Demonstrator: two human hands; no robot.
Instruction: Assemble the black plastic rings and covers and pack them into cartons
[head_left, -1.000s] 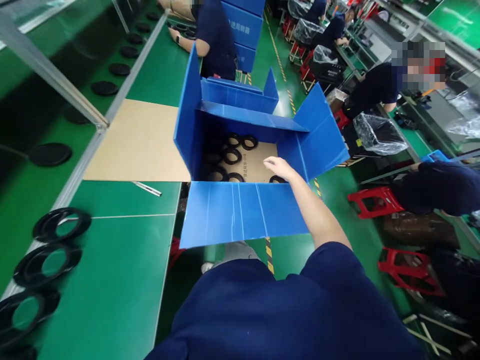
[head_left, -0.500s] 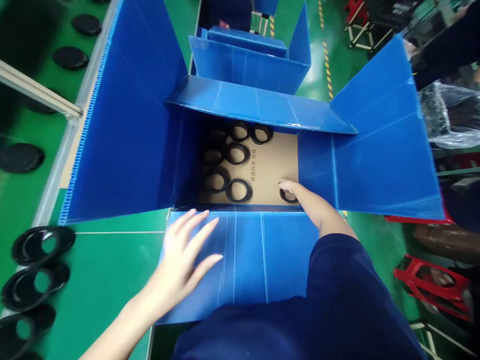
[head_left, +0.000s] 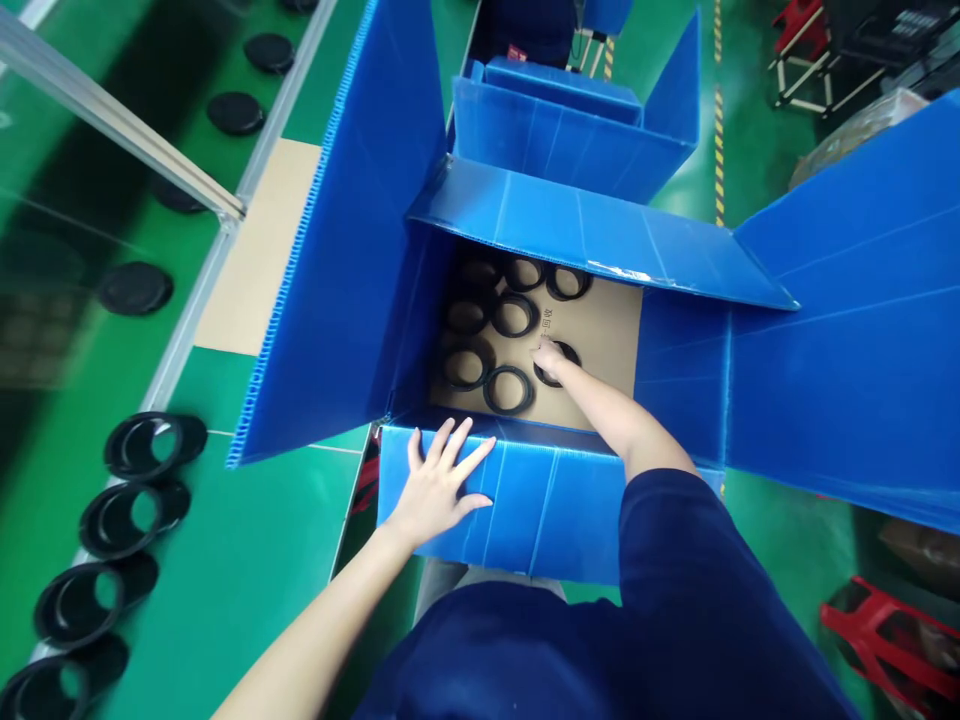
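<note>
Inside an open blue box (head_left: 457,510), several black rings (head_left: 509,390) lie on a brown cardboard bottom (head_left: 611,330), mostly toward its left and back. My right hand (head_left: 551,358) reaches in and grips one black ring (head_left: 571,356) near the middle, just right of the others. My left hand (head_left: 441,482) rests with spread fingers on the box's near flap, holding nothing. Shadow darkens the rings along the left wall.
Black rings (head_left: 135,515) stand in a row on the green surface at the left, near a metal frame post (head_left: 187,180). A second blue box (head_left: 555,130) sits behind. Red stools (head_left: 877,640) are at the lower right.
My right hand and its ring have shifted left across the cardboard toward the other rings. My left hand has come down onto the near flap. The view has shifted.
</note>
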